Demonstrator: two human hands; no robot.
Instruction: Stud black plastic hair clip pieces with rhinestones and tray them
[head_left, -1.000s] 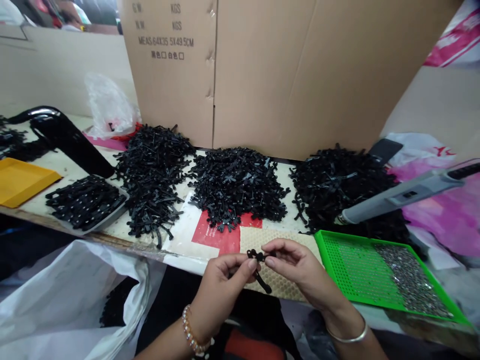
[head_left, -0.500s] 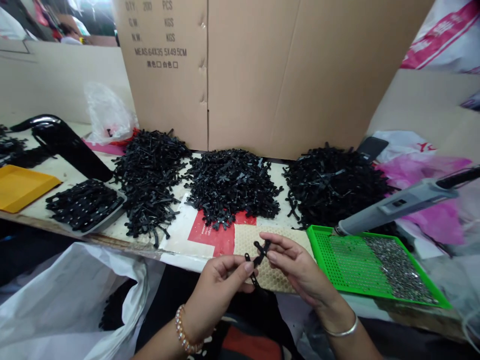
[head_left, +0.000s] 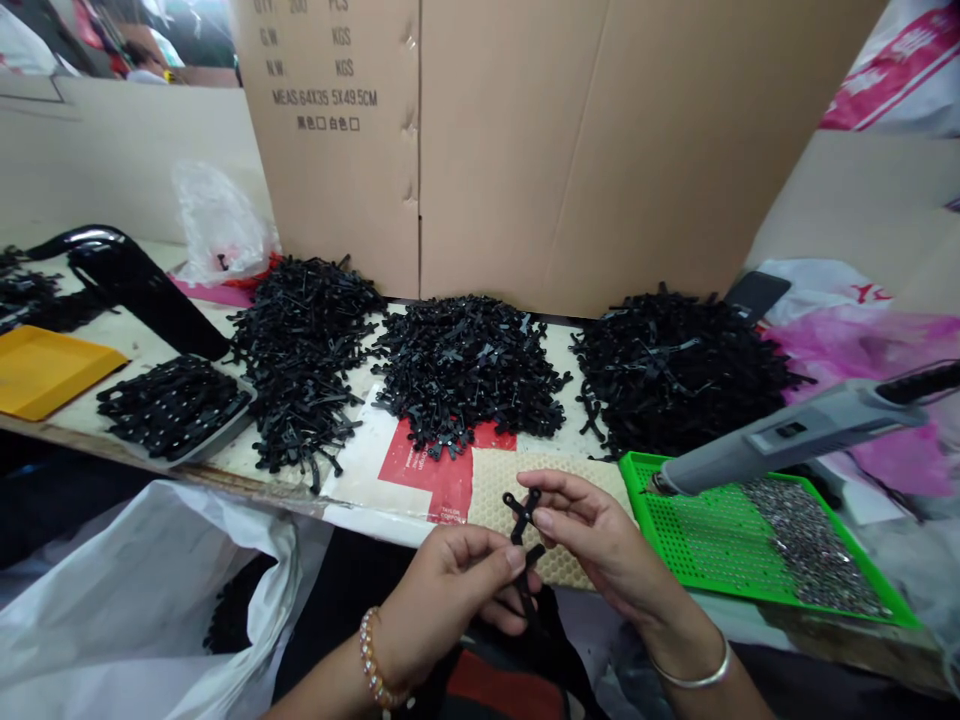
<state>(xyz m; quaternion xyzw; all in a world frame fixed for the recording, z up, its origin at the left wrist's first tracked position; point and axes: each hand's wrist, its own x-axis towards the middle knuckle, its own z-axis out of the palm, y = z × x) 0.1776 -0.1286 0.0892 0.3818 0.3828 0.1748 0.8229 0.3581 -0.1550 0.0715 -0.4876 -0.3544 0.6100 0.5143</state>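
Note:
My left hand (head_left: 442, 585) is closed on small black plastic arms, pinched between thumb and fingers. My right hand (head_left: 600, 545) pinches the upper forked end of a black plastic arm piece (head_left: 520, 517), so both hands meet on the joined parts above the front edge of the bench. Part of the pieces is hidden behind my left fingers. Beyond my hands lie a middle pile of black plastic pieces (head_left: 472, 370), a left pile (head_left: 304, 350) and a right pile (head_left: 675, 375). Under my hands is a cream honeycomb-patterned mat (head_left: 570, 485).
An electric screwdriver (head_left: 772, 440) hangs over a green tray (head_left: 675, 560) holding small metal screws (head_left: 821, 550). A cardboard box (head_left: 600, 150) stands behind the piles. At left are a filled tray of black parts (head_left: 176, 405), a yellow tray (head_left: 52, 370) and a white sack (head_left: 142, 610).
My left hand has turned the black pieces, and the lower arm now points out to the right. The screwdriver tip has swung slightly left and down over the tray.

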